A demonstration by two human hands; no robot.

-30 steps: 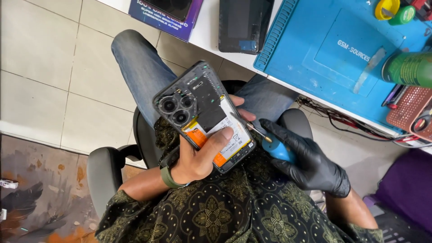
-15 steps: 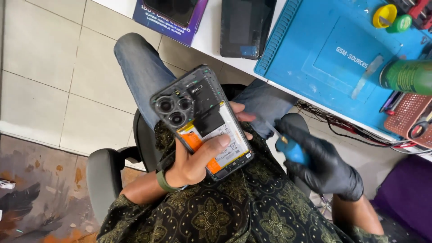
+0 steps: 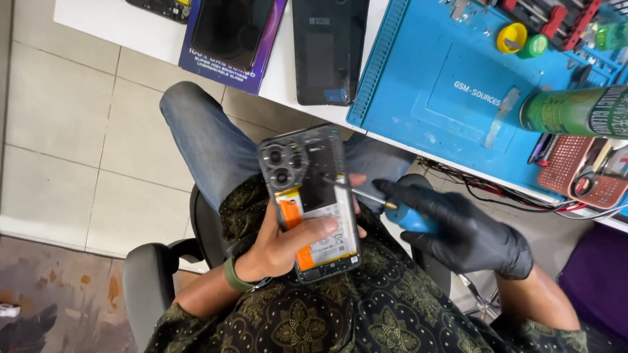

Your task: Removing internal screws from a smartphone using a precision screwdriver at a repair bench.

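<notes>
Black-gloved right hand (image 3: 471, 238) is gripping a blue screwdriver (image 3: 392, 208), tip reaching into the opened phone (image 3: 309, 196), which the bare left hand (image 3: 288, 245) is clamping over the lap, thumb across the battery (image 3: 327, 245), steadying it.

You sit in a phone repair workshop: a blue silicone repair mat (image 3: 458, 85) covers the white table (image 3: 131, 33), beside dark spare phone panels (image 3: 327, 52) and racked screwdrivers (image 3: 556, 19).

opened phone (image 3: 311, 196): 1 | screwdriver (image 3: 392, 209): 1 | green spray can (image 3: 575, 111): 1 | blue mat (image 3: 451, 85): 1
</notes>
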